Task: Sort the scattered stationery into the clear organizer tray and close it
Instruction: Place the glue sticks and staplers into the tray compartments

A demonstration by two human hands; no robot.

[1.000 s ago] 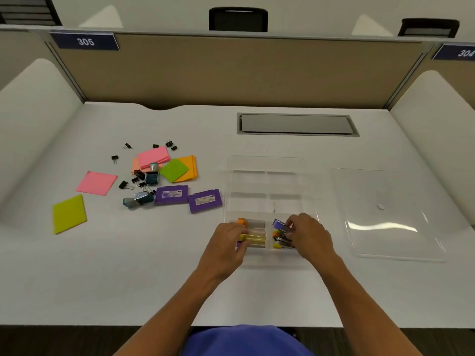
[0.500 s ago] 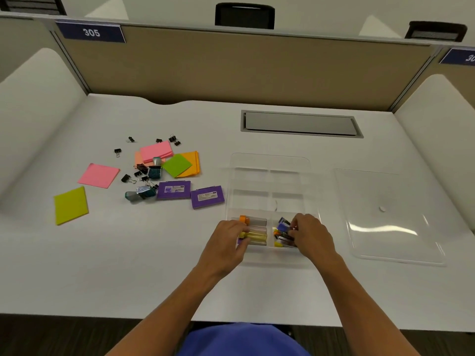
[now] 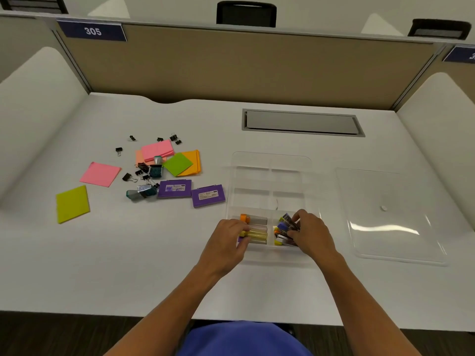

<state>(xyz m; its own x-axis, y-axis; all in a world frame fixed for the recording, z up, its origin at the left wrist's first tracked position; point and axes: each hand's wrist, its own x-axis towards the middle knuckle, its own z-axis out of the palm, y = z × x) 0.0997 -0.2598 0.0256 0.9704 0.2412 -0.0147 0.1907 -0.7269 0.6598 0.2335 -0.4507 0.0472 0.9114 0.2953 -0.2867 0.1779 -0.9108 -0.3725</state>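
Both forearms are bare from the bottom of the frame up to the wrists, with no sleeves, watch, bracelet or gloves showing. The left hand point(image 3: 226, 240) and the right hand point(image 3: 312, 233) carry no rings that can be made out. A blue garment point(image 3: 244, 339) covers the body at the lower edge.

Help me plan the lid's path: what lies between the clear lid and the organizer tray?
Nothing. The head view shows a bare strip of white desk between the lid and the tray.
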